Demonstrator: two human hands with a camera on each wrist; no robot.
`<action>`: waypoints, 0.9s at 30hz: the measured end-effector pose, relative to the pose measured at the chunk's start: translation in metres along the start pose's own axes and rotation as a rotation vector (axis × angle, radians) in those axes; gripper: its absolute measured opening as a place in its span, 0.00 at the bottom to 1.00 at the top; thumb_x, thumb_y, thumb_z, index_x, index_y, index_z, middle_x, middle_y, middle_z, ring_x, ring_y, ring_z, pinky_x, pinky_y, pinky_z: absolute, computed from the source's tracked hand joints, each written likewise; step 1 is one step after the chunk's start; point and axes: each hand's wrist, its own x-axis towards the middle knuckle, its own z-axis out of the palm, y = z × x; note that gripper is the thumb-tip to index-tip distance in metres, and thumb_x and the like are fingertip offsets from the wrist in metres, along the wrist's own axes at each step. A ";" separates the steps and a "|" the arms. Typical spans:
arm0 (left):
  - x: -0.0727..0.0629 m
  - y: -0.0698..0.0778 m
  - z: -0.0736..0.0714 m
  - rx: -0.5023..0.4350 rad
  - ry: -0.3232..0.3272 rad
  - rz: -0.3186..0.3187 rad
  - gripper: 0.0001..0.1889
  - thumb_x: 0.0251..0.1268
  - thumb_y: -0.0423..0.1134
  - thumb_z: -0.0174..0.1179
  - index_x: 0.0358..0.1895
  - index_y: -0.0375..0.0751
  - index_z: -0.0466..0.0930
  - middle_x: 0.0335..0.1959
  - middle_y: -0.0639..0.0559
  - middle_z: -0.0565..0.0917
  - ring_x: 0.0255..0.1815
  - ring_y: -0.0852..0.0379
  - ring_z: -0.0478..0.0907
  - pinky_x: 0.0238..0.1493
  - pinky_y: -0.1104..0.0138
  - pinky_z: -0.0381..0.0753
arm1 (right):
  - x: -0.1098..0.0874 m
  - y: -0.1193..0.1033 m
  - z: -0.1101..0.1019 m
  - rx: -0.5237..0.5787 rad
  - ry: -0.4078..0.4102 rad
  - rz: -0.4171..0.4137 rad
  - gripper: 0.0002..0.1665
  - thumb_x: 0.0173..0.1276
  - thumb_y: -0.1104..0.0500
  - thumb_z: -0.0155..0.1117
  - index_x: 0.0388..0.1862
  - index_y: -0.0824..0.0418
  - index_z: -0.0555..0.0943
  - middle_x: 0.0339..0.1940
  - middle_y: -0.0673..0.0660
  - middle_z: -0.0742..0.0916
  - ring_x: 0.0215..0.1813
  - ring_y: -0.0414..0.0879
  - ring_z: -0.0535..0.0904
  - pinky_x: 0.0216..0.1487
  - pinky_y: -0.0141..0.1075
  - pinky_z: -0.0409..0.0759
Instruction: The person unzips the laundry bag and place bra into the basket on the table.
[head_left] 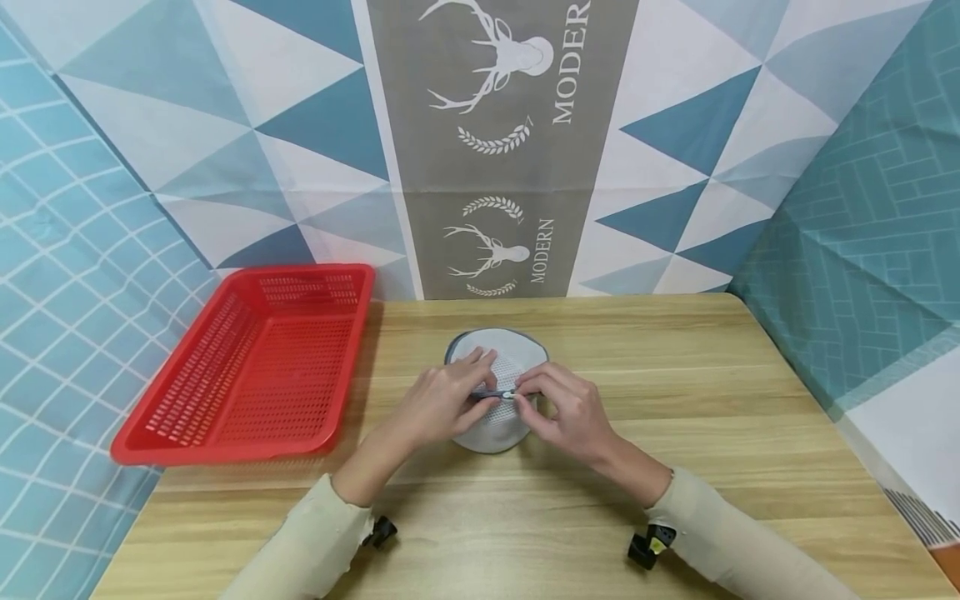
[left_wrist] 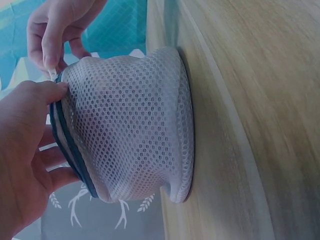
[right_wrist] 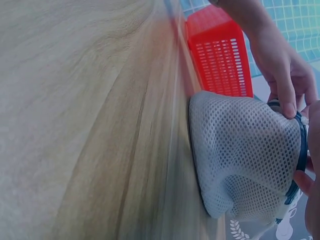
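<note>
A white mesh laundry bag [head_left: 491, 439] with a dark zipper [left_wrist: 75, 155] along its top stands upright on the wooden table. Its honeycomb mesh side shows large in both wrist views. My left hand [head_left: 442, 402] pinches the zippered edge between thumb and fingers, just left of the white zipper pull [head_left: 508, 395]. From the other side, my right hand [head_left: 572, 414] holds that pull between thumb and forefinger. Both hands meet above the bag, their fingertips close together. Whatever may be inside the bag cannot be made out.
To the left of the bag, a red plastic basket [head_left: 352, 350] with slotted walls sits on the table [head_left: 675, 375]. Patterned cloth with stag heads [head_left: 487, 250] hangs behind the table, and tiled-print sheets hang at both sides.
</note>
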 end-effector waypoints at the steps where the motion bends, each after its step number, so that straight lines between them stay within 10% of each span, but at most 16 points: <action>1: 0.000 -0.001 0.000 -0.011 -0.008 0.000 0.09 0.73 0.42 0.76 0.44 0.44 0.85 0.71 0.29 0.87 0.73 0.31 0.87 0.50 0.46 0.96 | 0.000 0.000 0.000 0.001 0.000 -0.001 0.03 0.71 0.65 0.73 0.36 0.60 0.89 0.41 0.56 0.94 0.39 0.45 0.91 0.42 0.33 0.91; 9: -0.005 -0.003 -0.003 -0.108 -0.028 -0.048 0.08 0.75 0.38 0.75 0.45 0.41 0.85 0.74 0.28 0.84 0.78 0.31 0.83 0.47 0.52 0.91 | -0.002 0.001 -0.003 0.016 0.015 0.018 0.02 0.69 0.66 0.74 0.36 0.61 0.89 0.41 0.56 0.94 0.41 0.48 0.90 0.44 0.32 0.90; 18: -0.001 -0.001 -0.003 0.036 0.016 -0.022 0.11 0.71 0.45 0.79 0.45 0.47 0.88 0.70 0.35 0.89 0.71 0.37 0.89 0.27 0.65 0.82 | 0.004 -0.002 -0.001 0.038 0.024 0.010 0.02 0.70 0.67 0.73 0.36 0.61 0.89 0.39 0.55 0.93 0.38 0.45 0.88 0.41 0.31 0.88; 27: 0.002 0.002 -0.001 0.060 0.021 0.010 0.12 0.71 0.45 0.79 0.43 0.46 0.84 0.68 0.32 0.89 0.69 0.34 0.90 0.28 0.61 0.86 | 0.006 -0.005 0.001 0.026 0.010 -0.017 0.06 0.76 0.64 0.70 0.36 0.62 0.89 0.40 0.56 0.93 0.38 0.44 0.87 0.41 0.29 0.86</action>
